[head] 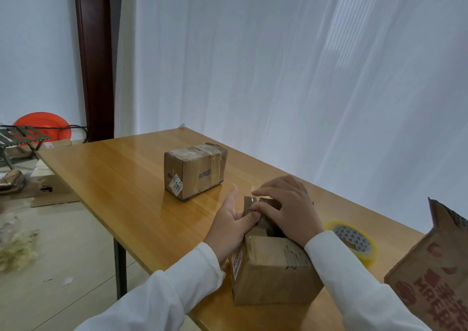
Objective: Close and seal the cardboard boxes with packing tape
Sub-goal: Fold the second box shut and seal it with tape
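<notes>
A small cardboard box [272, 272] stands near the front edge of the wooden table [121, 178], its top flaps partly up. My left hand [231, 225] grips a flap at the box's left side, fingers curled over its edge. My right hand [288, 209] lies over the top flaps and presses them down, fingers bent over the cardboard. A roll of clear packing tape [354, 242] lies flat just right of the box, behind my right sleeve. A second box [193, 171], wrapped in tape, sits farther back on the table.
A larger open box with red print [435, 267] stands at the right edge. On the floor to the left are flat cardboard [50, 191], a folding rack [20, 138] and an orange basin [43, 125]. A white curtain hangs behind the table.
</notes>
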Motion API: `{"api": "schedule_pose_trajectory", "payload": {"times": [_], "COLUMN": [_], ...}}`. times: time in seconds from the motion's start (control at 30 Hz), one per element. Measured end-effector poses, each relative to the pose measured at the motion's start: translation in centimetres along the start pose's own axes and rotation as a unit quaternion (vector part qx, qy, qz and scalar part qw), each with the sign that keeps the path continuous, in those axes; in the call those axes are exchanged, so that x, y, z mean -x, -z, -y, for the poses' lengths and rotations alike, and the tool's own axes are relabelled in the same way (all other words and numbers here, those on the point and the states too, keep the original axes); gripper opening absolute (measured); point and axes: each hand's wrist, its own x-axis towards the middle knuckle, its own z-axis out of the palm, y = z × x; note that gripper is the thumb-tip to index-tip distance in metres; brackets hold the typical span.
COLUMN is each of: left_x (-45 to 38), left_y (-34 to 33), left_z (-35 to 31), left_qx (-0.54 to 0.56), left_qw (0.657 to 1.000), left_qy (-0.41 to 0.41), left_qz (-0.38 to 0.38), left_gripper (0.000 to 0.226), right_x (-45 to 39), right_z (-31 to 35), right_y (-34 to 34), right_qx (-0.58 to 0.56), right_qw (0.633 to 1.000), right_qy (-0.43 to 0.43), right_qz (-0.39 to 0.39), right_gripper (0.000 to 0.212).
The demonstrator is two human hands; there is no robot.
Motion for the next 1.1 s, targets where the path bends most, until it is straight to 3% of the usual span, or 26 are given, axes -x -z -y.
{"api": "schedule_pose_trajectory", "payload": {"times": [0.17,0.3,0.33,0.43,0.47,0.57,0.73,1.03,1.1], "left_x": [0.1,0.0,0.0,0.1,0.1,0.2,0.4,0.2,0.0], "left_y": [-0.1,0.0,0.0,0.0,-0.1,-0.3,-0.4,-0.7,-0.6], "left_z": [-0.1,0.1,0.1,0.1,0.1,0.0,-0.2,0.4,0.4], "left_qx": [-0.012,-0.023,-0.026,-0.047,-0.05,-0.041,-0.026,0.008,0.008], "left_qw": [1.0,1.0,1.0,0.999,0.999,0.999,0.999,0.997,0.997], "left_qy": [-0.006,-0.01,-0.008,-0.006,-0.009,-0.021,-0.037,-0.051,-0.045], "left_qz": [0.003,0.005,0.007,0.008,0.01,0.017,0.025,-0.057,-0.063], "left_gripper": [0.081,0.08,0.08,0.079,0.079,0.08,0.082,0.089,0.091], "right_x": [-0.1,-0.7,-1.1,-2.1,-2.4,-2.8,-2.6,-2.0,-1.9], "right_z": [0.3,0.8,0.8,1.0,1.1,1.5,1.5,2.1,2.2], "right_y": [0.1,0.9,1.3,2.2,2.4,2.3,1.2,1.3,1.3], "right_qx": [-0.016,-0.06,-0.085,-0.12,-0.133,-0.171,-0.119,-0.062,-0.036], "right_qw": [1.0,0.994,0.989,0.979,0.976,0.968,0.978,0.985,0.984], "right_qy": [-0.025,-0.078,-0.101,-0.121,-0.122,-0.136,-0.142,-0.149,-0.167], "right_qz": [-0.008,0.046,0.063,0.115,0.123,0.124,0.093,0.058,0.038], "right_gripper": [0.048,0.069,0.063,0.012,0.008,0.022,0.021,0.016,0.024]}}
